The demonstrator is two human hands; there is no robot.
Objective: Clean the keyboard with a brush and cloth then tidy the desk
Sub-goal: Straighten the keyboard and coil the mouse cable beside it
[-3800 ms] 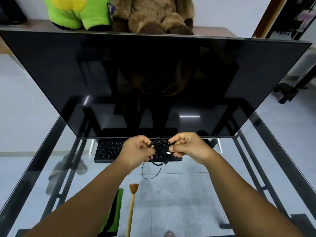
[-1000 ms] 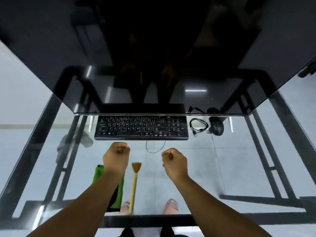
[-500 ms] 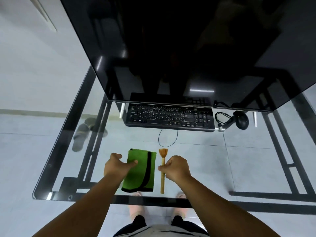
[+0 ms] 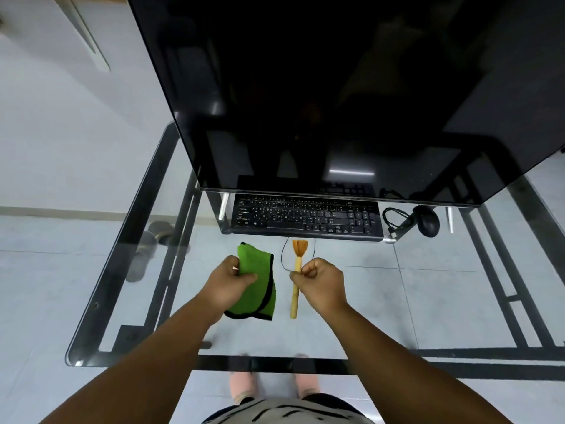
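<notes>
The left hand (image 4: 227, 286) is now gripping the green cloth (image 4: 258, 289), which half a second ago was lying flat under its open fingers; the cloth is hanging folded, its lower edge sagging. The right hand (image 4: 321, 283) is pinching the brush (image 4: 296, 276) at the upper handle, bristles pointing away, as before. Beyond both hands, the keyboard (image 4: 305, 217) is sitting under the monitor (image 4: 336, 102). A coiled cable (image 4: 394, 220) and mouse (image 4: 428, 223) are lying beyond and right of the right hand.
</notes>
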